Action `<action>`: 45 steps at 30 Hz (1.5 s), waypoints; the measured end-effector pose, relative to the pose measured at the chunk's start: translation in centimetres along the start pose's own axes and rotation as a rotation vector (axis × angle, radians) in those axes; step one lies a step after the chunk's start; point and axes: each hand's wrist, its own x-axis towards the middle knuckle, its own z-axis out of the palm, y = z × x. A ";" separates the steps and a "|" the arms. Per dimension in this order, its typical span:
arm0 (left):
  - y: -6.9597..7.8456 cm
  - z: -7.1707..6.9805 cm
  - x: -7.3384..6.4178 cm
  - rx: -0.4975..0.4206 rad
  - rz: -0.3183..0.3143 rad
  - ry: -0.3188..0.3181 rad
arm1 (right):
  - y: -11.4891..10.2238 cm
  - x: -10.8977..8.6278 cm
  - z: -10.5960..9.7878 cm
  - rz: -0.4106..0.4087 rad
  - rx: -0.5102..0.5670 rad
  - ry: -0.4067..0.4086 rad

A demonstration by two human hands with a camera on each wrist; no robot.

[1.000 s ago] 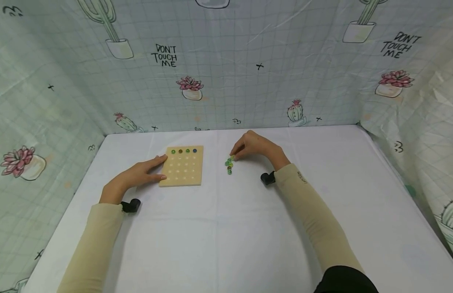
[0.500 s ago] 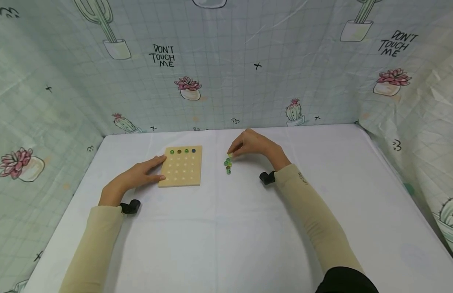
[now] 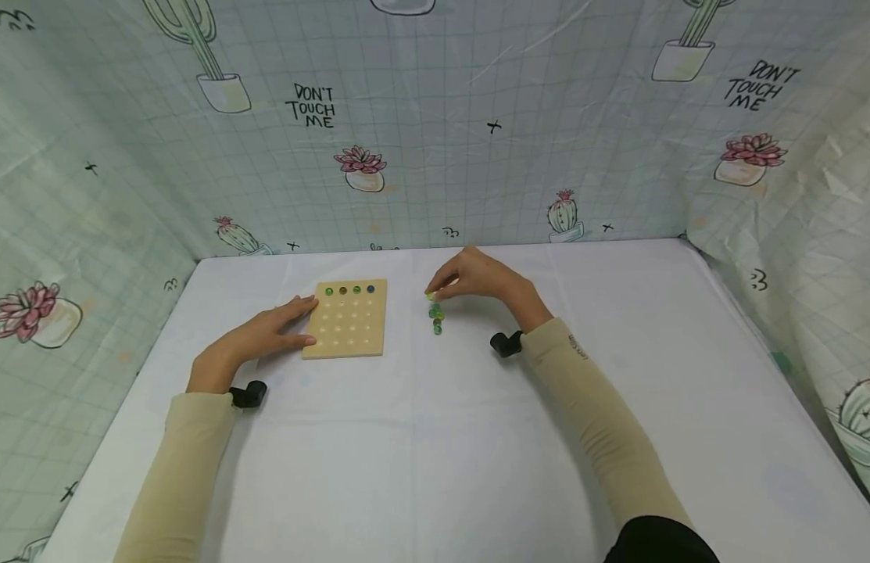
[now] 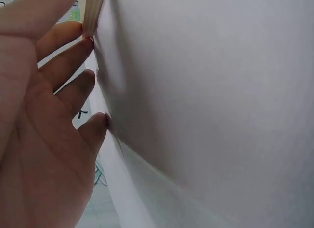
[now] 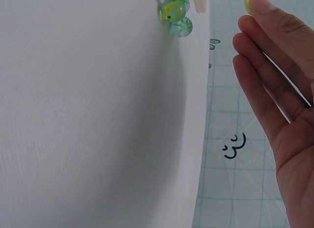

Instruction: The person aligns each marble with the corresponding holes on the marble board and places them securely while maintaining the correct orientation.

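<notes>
A square wooden board point(image 3: 341, 342) with rows of small hollows lies left of centre on the table. Along its far row sit several marbles point(image 3: 357, 290), green, brown and blue. My left hand point(image 3: 262, 336) rests against the board's left edge, fingers fairly straight, with index finger and thumb touching it. Thumb and fingertips of my right hand point(image 3: 480, 277) pinch a yellow-green marble point(image 5: 248, 5), raised over the table. Just below that hand in the head view is a small cluster of glass marbles point(image 3: 436, 313), green and yellow-green with a brownish one.
A white cloth covers the table point(image 3: 420, 453). Behind it rises a printed curtain point(image 3: 435, 141) with cactus drawings, which also hangs along both sides. Black wrist cameras point(image 3: 506, 345) stick out from each cuff close to the table.
My right hand has moved left and lifted the yellow-green marble away from the cluster. My left hand stays at the board's edge.
</notes>
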 end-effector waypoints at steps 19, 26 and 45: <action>-0.4 -0.2 0.2 0.020 0.016 0.004 | -1.4 1.2 1.1 -0.068 0.029 0.015; -0.5 -0.1 0.2 0.025 0.015 0.012 | -1.8 1.4 1.5 -0.062 0.040 0.017; 0.1 -0.2 -0.1 -0.015 -0.017 -0.009 | -2.9 3.0 2.8 -0.073 0.060 0.005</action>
